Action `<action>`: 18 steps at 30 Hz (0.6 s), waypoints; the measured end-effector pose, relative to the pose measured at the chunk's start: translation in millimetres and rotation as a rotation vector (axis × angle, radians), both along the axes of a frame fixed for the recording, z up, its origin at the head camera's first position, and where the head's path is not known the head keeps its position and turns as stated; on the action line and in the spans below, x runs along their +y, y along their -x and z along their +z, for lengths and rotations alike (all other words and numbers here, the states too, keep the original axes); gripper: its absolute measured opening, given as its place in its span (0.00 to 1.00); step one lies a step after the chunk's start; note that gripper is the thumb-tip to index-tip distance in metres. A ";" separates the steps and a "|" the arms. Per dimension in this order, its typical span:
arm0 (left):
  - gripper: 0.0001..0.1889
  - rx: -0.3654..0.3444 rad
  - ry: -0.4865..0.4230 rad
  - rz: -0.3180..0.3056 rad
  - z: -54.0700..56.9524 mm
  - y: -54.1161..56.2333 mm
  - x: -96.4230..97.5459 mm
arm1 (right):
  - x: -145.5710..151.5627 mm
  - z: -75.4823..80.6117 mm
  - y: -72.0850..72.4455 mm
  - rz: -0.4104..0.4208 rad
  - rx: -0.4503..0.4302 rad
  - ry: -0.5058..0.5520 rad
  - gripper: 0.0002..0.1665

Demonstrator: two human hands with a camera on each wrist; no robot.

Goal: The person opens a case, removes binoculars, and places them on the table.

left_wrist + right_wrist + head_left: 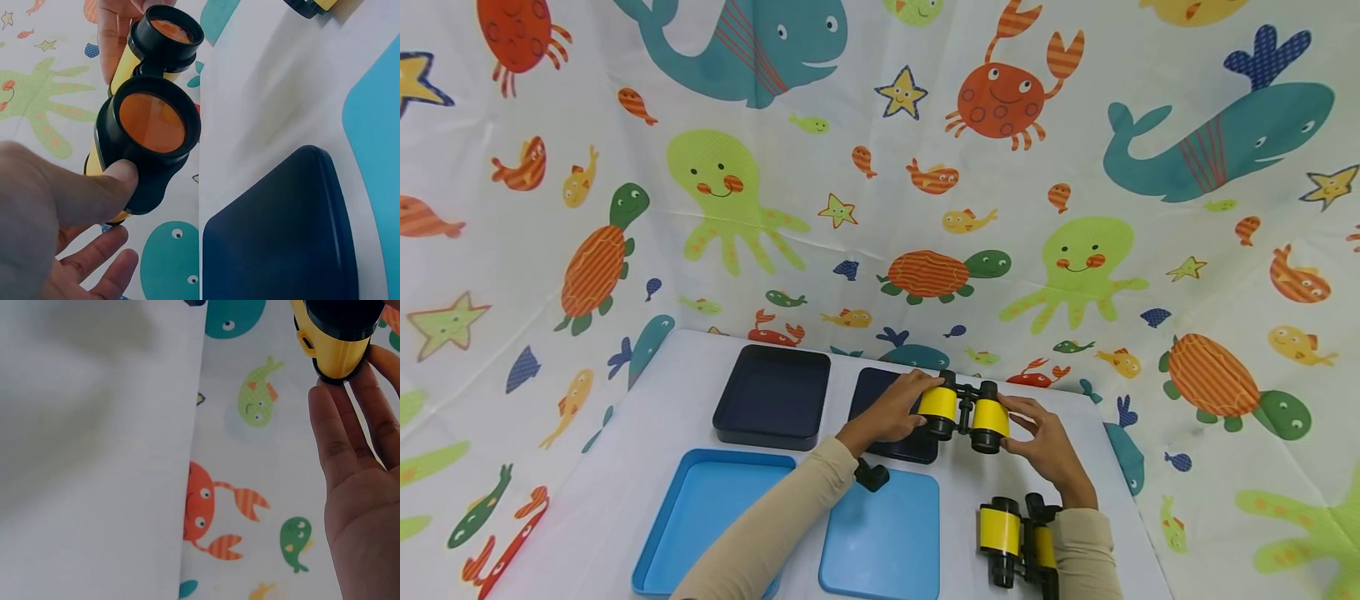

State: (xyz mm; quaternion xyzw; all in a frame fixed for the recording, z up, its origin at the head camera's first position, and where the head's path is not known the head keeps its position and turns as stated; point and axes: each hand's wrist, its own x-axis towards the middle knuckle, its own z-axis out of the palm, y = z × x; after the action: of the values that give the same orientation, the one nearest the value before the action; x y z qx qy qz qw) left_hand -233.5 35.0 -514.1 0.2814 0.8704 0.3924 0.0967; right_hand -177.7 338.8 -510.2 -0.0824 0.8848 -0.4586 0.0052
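Observation:
Yellow and black binoculars [991, 417] are held up between both hands, over the back right of the white table. My left hand [898, 407] grips the left barrel; in the left wrist view its thumb presses the black housing beside an orange-tinted lens [153, 122]. On the other side my right hand [1047, 440] pinches the right barrel between thumb and fingers. Seen from the right wrist, those fingertips meet the lower end of the yellow barrel [340, 357]. A second pair of yellow and black binoculars [1000, 533] lies on the table beside the right forearm, which partly hides it.
Left of centre stand a black tray [767, 442] and a blue tray [658, 533]. A black lid [917, 450] and a blue lid [880, 546] lie in the middle. A patterned sea-animal curtain [850, 308] rises behind the table. A small black object [872, 477] shows by the left wrist.

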 end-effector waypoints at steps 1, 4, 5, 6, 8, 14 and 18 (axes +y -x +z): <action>0.39 -0.002 0.000 -0.001 -0.5 0.1 1.4 | 1.1 -0.1 -0.1 -0.003 -0.006 0.002 0.48; 0.39 -0.001 0.001 -0.008 -2.7 0.9 5.7 | 4.0 -0.8 0.0 -0.017 -0.023 0.003 0.48; 0.38 0.003 0.003 -0.010 -3.9 1.4 7.4 | 4.9 -0.9 -0.3 -0.022 -0.032 0.008 0.48; 0.38 0.004 0.003 -0.011 -4.9 1.6 9.0 | 6.0 -1.1 -0.4 -0.028 -0.040 0.008 0.49; 0.38 0.005 0.003 -0.013 -6.9 2.1 12.2 | 8.0 -2.0 -0.6 -0.038 -0.051 0.014 0.48; 0.38 -0.004 0.001 -0.019 -10.6 1.4 20.2 | 15.5 -7.5 -2.1 -0.047 -0.066 0.006 0.48; 0.38 0.002 0.023 -0.020 -16.4 3.2 26.4 | 21.5 -14.1 -2.3 -0.056 -0.083 0.008 0.47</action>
State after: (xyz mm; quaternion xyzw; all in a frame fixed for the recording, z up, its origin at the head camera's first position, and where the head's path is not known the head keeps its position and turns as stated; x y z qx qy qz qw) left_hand -236.7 61.3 -530.5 0.2891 0.8722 0.3810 0.1030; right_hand -175.4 360.3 -524.3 -0.0387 0.8840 -0.4651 0.0286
